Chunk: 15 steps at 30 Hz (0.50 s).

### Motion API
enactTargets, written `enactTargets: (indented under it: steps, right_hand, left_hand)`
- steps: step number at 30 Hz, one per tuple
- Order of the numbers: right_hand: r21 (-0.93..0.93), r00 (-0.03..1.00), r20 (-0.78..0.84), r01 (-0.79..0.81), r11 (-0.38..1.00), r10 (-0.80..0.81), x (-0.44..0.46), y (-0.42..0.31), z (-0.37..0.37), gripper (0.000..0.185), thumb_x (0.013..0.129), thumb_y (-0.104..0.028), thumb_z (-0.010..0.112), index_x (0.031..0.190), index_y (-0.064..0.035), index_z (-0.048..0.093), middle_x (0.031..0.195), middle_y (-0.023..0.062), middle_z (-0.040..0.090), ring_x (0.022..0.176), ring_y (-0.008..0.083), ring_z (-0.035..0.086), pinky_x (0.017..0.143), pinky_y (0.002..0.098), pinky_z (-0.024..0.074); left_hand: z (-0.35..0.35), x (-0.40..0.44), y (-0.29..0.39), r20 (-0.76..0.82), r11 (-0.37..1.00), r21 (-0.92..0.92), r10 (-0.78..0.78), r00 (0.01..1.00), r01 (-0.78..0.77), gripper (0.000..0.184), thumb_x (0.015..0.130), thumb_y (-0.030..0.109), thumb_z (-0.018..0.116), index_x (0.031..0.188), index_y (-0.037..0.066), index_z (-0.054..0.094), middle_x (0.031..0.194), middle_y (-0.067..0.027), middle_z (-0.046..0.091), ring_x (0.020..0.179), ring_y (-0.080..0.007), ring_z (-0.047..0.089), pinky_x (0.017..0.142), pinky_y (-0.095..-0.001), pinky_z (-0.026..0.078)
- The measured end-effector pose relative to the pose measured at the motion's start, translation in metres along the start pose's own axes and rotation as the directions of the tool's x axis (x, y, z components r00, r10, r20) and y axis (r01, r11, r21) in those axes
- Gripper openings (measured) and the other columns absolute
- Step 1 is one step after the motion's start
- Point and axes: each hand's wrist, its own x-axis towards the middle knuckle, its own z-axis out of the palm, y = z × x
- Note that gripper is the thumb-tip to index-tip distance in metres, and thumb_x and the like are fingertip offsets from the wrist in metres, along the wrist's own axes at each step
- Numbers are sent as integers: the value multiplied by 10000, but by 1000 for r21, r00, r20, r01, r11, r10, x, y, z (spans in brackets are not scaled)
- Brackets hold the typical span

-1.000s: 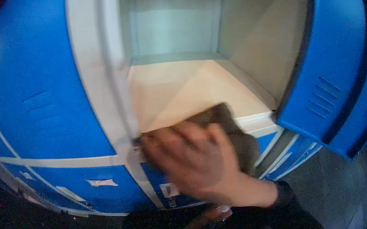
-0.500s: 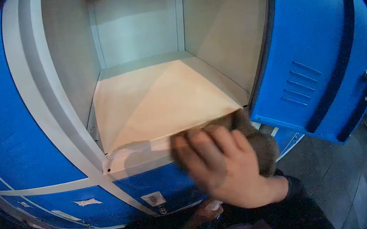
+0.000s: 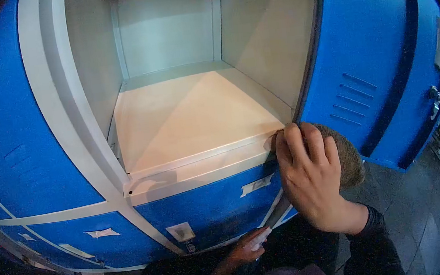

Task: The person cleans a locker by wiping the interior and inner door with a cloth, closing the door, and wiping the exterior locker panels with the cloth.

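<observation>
My right hand (image 3: 311,178) is closed on a brown-grey cloth (image 3: 350,156), its fingertips pressing at the right end of the front lip (image 3: 207,167) of an open locker compartment. Part of the cloth hangs out to the right of the hand, beside the door hinge side. Lower down, in front of the blue lockers, my left hand (image 3: 243,250) is wrapped round a small whitish object (image 3: 261,239); its kind cannot be made out. The compartment floor (image 3: 190,113) is pale and lit, with nothing lying on it.
The blue locker door (image 3: 358,67) with vent slots and a lock (image 3: 435,101) stands swung out to the right. Closed blue lockers (image 3: 74,235) with torn labels lie below and left. Grey floor tiles (image 3: 402,214) show at lower right.
My right hand has moved right along the front lip with the cloth, from mid-edge to the right corner. My left hand shows more fully now, still holding the whitish object.
</observation>
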Motion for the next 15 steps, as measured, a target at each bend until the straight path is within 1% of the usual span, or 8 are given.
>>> enactTargets:
  steps: [2,3,6,8,9,11,12,15]
  right_hand:
    - [-75,998,56,24,997,-20,0,0,-1,278,734,-221,531,886,-24,654,1071,80,512,1050,223,464,698,342,377]
    - [-62,998,56,36,997,-33,1,1,-1,268,724,-203,538,889,-20,640,1054,80,508,1026,224,470,713,348,383]
    - [-11,996,84,41,999,-40,11,6,0,231,696,-169,563,864,-18,610,997,80,497,962,231,478,738,366,398]
    - [30,991,137,-2,1000,-2,21,8,2,186,682,-172,583,801,-31,605,950,81,490,929,239,471,725,375,402]
    - [154,994,109,-17,988,0,23,11,0,179,670,-171,587,783,-32,601,928,84,484,908,245,470,716,379,405]
    - [391,999,50,-29,920,10,25,24,-9,167,647,-169,594,746,-35,593,883,89,472,866,257,467,698,387,411]
    - [576,992,125,-51,816,-26,26,35,-19,224,605,-148,573,781,-11,603,885,124,466,851,285,478,705,381,418]
    - [702,963,-97,-114,703,253,27,35,-39,307,576,-122,553,846,15,609,886,155,458,834,302,486,736,370,420]
  left_hand:
    - [1,-1,2,-23,992,-117,44,999,-47,683,757,-28,559,1403,88,372,1341,-99,455,1001,-205,569,899,-338,462]
    - [1,-2,3,-38,983,-173,63,997,-69,683,752,-28,561,1400,87,376,1337,-100,457,1000,-204,568,898,-338,461]
    - [2,-4,0,-24,994,-106,15,1000,-17,688,750,-11,572,1402,88,376,1335,-99,459,1003,-205,568,899,-343,460]
    - [7,-5,-10,-66,971,-232,51,997,-65,686,754,6,579,1403,89,373,1319,-109,465,1011,-206,565,902,-344,457]
    - [8,-6,-13,-90,952,-291,69,993,-93,685,756,14,582,1404,90,372,1312,-113,468,1015,-207,563,903,-345,455]
    - [7,-6,-19,-77,981,-161,99,992,-110,676,766,22,587,1404,86,370,1285,-122,482,1034,-209,556,906,-351,453]
    - [5,-5,-20,-70,989,-94,112,991,-118,672,772,26,590,1403,84,369,1271,-126,490,1043,-210,553,907,-354,452]
    - [3,-1,-14,-60,982,-12,187,981,-188,649,784,19,576,1398,75,374,1226,-123,515,1075,-211,540,909,-360,449]
